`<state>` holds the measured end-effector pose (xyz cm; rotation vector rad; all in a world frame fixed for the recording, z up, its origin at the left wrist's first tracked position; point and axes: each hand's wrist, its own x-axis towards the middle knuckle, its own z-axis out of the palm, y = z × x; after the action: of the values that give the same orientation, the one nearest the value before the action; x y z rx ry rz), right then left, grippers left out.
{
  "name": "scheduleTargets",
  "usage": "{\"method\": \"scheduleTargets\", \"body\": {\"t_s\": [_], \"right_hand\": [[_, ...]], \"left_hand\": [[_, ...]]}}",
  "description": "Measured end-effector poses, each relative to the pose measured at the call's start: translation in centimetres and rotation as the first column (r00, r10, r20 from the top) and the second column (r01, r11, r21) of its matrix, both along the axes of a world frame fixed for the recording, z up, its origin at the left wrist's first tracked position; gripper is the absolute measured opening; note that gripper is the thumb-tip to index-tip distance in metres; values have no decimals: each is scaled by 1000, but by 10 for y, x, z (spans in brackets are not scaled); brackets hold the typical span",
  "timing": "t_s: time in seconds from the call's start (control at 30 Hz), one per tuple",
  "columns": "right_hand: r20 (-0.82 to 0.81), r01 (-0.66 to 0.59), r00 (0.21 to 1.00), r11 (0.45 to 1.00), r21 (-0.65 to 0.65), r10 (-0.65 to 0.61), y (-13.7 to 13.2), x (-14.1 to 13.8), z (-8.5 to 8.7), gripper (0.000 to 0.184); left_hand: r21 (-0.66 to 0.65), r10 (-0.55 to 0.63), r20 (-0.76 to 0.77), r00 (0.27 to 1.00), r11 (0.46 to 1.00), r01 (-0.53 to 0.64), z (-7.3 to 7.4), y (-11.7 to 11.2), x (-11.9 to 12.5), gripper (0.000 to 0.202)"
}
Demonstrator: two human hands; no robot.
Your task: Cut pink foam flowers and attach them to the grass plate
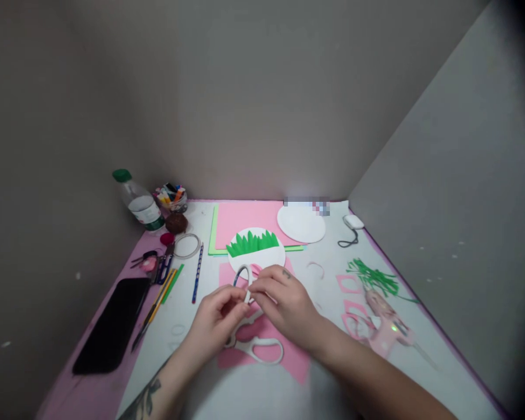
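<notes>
My left hand [221, 312] pinches the lower end of a pale loop-shaped band [244, 273], perhaps a roll of tape. The fingertips of my right hand [284, 291] close on the same band from the other side. A small pink piece [256, 269] shows beside the right fingers; whether they hold it I cannot tell. Just beyond the hands lies a white disc [262, 256] with a green grass-shaped strip [252, 242] across it. White-handled scissors [266, 350] rest under the hands on pink sheet material [289, 350], their blades partly hidden.
Pink and green sheets [245, 219] lie at the back, a white oval [301, 224] overlapping them. At left are a bottle [142, 204], pen cup [177, 201], metallic ring [187, 245], pencil [198, 274] and phone [111, 326]. At right are a glue gun [387, 326] and green strips [376, 277].
</notes>
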<state>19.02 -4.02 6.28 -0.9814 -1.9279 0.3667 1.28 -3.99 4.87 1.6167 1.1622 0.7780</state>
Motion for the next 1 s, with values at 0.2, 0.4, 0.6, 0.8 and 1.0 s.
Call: {"method": "scheduleTargets", "body": {"t_s": [0.2, 0.4, 0.6, 0.8, 1.0], "right_hand": [[-23, -18, 1000, 997, -81, 16, 1, 0, 0, 14], [96, 12, 995, 1000, -17, -11, 2, 1, -10, 27], [122, 4, 992, 1000, 8, -5, 8, -1, -22, 15], [69, 13, 998, 999, -35, -10, 10, 2, -19, 16], [-24, 35, 999, 992, -121, -38, 11, 8, -11, 16]], "left_hand": [[-41, 11, 18, 1000, 999, -10, -1, 1, 2, 20], [-48, 59, 14, 998, 997, -58, -5, 2, 0, 21], [-87, 66, -9, 998, 994, -67, -2, 6, 1, 22], [-126, -48, -64, 997, 991, 39, -7, 7, -1, 30], [-102, -38, -83, 996, 994, 29, -2, 8, -1, 30]]}}
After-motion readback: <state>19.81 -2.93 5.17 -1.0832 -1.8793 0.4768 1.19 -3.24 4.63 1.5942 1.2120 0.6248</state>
